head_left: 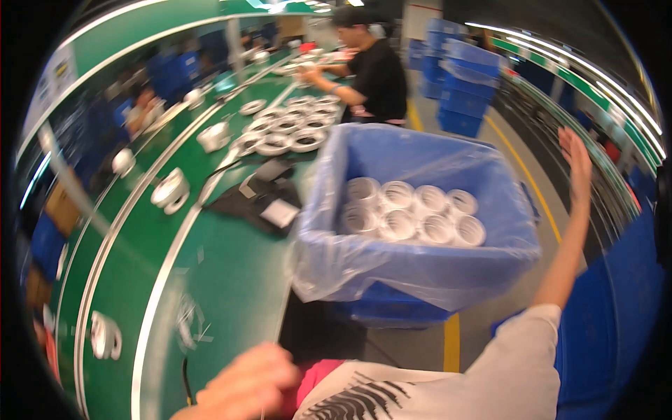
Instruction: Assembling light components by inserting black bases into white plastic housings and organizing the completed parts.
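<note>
Left hand (253, 378) blurred; white label (280, 213) on black bundle (238, 206) unreadable

Head view, one: wide fisheye, left unit of a head-worn pair; upright, unmirrored. Vantage: above the wearer's own shirt (490, 367), facing forward and down. Nearest: left hand (245, 381), close at the lower edge, blurred. Middle range: lined blue bin (420, 276), near centre, seen from above into its open top. Farther: co-worker (383, 73), toward the upper edge. Coverage: green workbench (245, 273) at left, right hand (577, 154) at right. Distortion: light strips (633, 108) curve along the rim; corners black.
</note>
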Demonstrator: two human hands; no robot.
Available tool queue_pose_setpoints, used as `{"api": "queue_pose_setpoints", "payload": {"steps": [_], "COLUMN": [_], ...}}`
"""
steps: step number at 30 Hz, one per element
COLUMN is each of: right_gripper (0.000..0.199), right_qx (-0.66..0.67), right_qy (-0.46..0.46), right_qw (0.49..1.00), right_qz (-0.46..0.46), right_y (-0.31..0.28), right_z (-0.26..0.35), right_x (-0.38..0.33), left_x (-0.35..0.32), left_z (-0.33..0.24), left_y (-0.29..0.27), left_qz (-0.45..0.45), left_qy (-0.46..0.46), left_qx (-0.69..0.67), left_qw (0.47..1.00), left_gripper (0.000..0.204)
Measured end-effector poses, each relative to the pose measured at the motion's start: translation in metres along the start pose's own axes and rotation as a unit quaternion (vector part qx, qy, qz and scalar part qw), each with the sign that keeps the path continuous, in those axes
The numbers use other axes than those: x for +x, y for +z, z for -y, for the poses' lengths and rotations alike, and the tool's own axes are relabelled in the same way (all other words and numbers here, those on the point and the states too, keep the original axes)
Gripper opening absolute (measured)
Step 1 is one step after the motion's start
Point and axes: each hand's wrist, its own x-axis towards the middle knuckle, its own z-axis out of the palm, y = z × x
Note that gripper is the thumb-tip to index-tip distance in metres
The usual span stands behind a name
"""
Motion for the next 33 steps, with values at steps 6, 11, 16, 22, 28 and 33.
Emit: {"api": "queue_pose_setpoints", "payload": {"steps": [6,11,16,22,28,33], "right_gripper": [0.039,0.04,0.036,0.027,0.066,0.097], "right_qx": [-0.198,-0.292,-0.114,0.16,0.284,0.161], "right_qy": [0.105,0.098,-0.109,-0.352,-0.471,-0.586], "right_qw": [0.939,0.922,0.944,0.804,0.55,0.4], "right_qz": [0.26,0.236,0.288,0.451,0.629,0.686], "right_y": [0.024,0.109,0.202,0.315,0.408,0.436], "right_z": [-0.054,0.018,0.109,0.203,0.288,0.333], "right_x": [-0.048,-0.104,-0.155,-0.227,-0.338,-0.408], "left_x": [0.01,-0.007,-0.018,-0.047,-0.075,-0.101], "left_z": [-0.047,-0.056,-0.065,-0.091,-0.116,-0.148], "left_y": [-0.027,-0.064,-0.093,-0.121,-0.125,-0.143], "left_qz": [-0.082,-0.127,-0.141,-0.178,-0.252,-0.284], "left_qy": [-0.065,-0.074,-0.081,-0.092,-0.117,-0.104], "left_qx": [-0.306,-0.227,-0.193,-0.157,-0.145,-0.089], "left_qw": [0.946,0.963,0.968,0.967,0.95,0.949], "left_gripper": [0.058,0.055,0.053,0.05,0.047,0.044]}}
